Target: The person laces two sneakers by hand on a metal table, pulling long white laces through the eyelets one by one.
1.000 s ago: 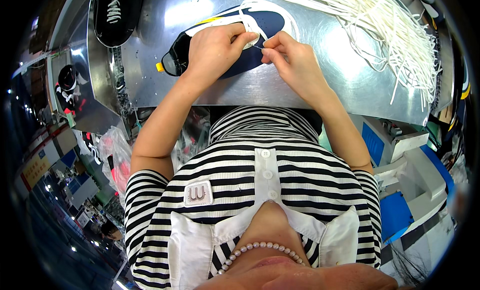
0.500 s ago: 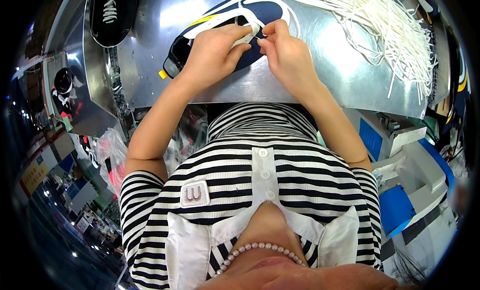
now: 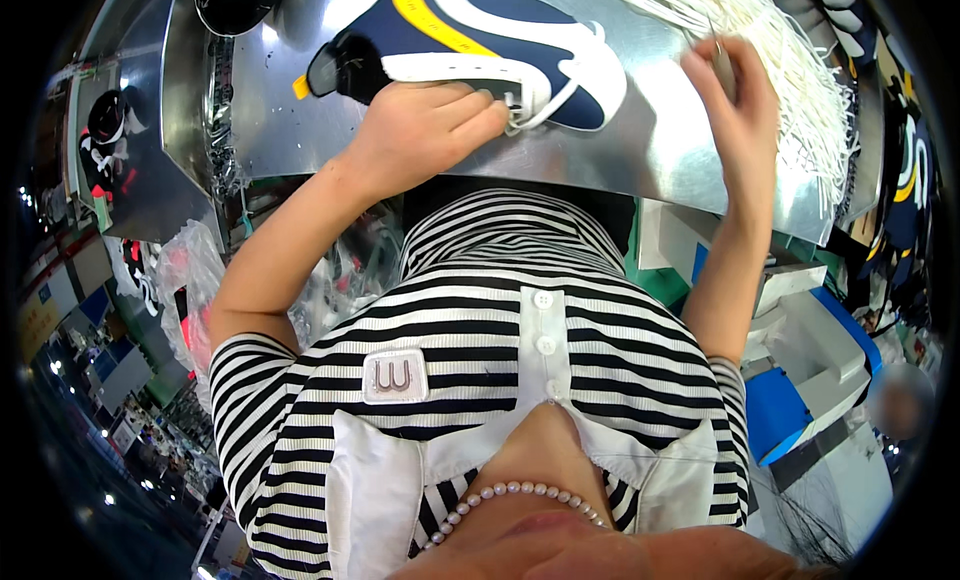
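A navy sneaker with white and yellow side stripes lies tilted on the metal table, its toe to the right. My left hand is closed on the near edge of its opening, by the eyelets. A white shoelace runs across the front of the opening and ends beside those fingertips. Off to the right, my right hand is raised beside the heap of laces. Its fingers are closed on a slim, pointed metal tool, whose exact kind I cannot make out.
Loose white laces are heaped along the table's right side. A black shoe sits at the far left. More navy and yellow shoe parts hang past the right edge. Below the table at right stands a grey and blue machine.
The sneaker has been turned so that its striped side faces up. My right hand has left the lace, moved right toward the heap and now holds the metal tool. My left hand stays on the sneaker.
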Available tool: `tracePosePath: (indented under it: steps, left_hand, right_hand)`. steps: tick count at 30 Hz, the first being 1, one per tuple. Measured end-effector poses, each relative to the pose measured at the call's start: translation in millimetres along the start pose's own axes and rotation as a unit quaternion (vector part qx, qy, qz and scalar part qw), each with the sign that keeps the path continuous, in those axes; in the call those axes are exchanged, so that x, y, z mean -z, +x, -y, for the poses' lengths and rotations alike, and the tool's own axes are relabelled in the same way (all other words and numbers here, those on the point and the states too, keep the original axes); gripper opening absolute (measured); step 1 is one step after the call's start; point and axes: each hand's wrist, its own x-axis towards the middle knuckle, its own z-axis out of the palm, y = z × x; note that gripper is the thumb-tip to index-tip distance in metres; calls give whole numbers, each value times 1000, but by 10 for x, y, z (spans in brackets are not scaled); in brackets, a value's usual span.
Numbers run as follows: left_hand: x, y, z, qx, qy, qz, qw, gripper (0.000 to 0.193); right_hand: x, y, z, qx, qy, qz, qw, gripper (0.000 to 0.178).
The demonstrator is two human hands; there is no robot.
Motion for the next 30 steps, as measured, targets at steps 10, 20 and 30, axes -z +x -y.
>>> tracePosePath:
  steps: [10, 20, 30]
  left_hand:
    - [102, -48, 397, 53, -14, 5, 998, 14]
    - [-34, 191, 429, 177, -211, 25, 961, 16]
    - [110, 394, 524, 530, -473, 273, 648, 45]
  right_hand:
    - [-37, -251, 29, -60, 9, 198, 978, 18]
    - [-601, 136, -144, -108, 229, 43, 966, 34]
    - [-845, -16, 132, -88, 185, 12, 979, 39]
